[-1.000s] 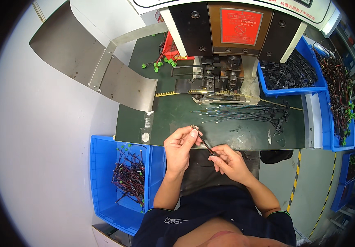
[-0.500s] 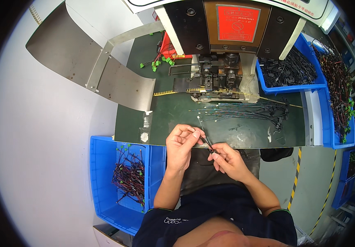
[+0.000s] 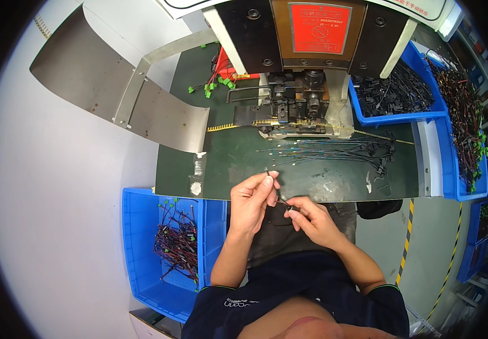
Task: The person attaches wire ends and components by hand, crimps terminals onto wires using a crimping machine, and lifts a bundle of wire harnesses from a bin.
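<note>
Over the front edge of the table, my left hand pinches a thin dark cable between thumb and fingertips. A short end of it sticks up past the fingers. My right hand is closed on the same cable by a small black part, mostly hidden in the fingers. Beyond my hands, a bundle of cables with pale tips at the left and black connectors at the right lies on the green tabletop. Behind the bundle stands a crimping press, fed by a yellowish terminal strip.
A blue bin of red-black wires with green connectors stands at the lower left. Another blue bin holds black connectors; a further blue bin holds wires. A curved metal sheet and a red tray are at the left.
The cable has slid through my left fingers, so a shorter end now sticks out above them. My right hand has hardly moved. The whole view has shifted slightly.
</note>
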Demonstrator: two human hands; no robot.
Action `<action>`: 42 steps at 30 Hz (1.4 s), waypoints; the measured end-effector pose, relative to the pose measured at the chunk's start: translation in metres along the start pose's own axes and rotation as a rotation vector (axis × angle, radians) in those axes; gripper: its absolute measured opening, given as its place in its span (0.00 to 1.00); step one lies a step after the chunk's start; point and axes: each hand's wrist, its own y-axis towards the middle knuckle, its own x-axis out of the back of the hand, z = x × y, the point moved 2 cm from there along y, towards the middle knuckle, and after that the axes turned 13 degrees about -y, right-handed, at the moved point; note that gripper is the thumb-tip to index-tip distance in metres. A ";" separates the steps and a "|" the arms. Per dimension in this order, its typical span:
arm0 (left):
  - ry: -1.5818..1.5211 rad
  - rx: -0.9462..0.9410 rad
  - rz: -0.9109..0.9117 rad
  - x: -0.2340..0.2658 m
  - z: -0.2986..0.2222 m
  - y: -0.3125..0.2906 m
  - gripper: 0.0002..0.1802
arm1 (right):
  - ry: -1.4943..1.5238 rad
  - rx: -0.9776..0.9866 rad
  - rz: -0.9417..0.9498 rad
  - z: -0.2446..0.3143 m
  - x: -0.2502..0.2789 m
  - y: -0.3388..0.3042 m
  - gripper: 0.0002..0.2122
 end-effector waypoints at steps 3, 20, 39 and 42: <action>-0.007 -0.075 0.003 0.000 -0.001 0.000 0.10 | -0.056 0.018 0.032 0.005 0.001 0.002 0.11; -0.364 0.014 0.208 0.001 -0.003 -0.002 0.39 | 0.247 0.073 0.020 0.001 -0.003 0.011 0.06; 0.568 -0.602 -0.031 -0.004 -0.029 -0.023 0.02 | -1.021 0.465 -0.563 0.027 0.065 0.055 0.08; 0.585 -0.570 -0.044 -0.006 -0.031 -0.021 0.03 | -1.300 0.335 -0.476 0.020 0.085 0.067 0.08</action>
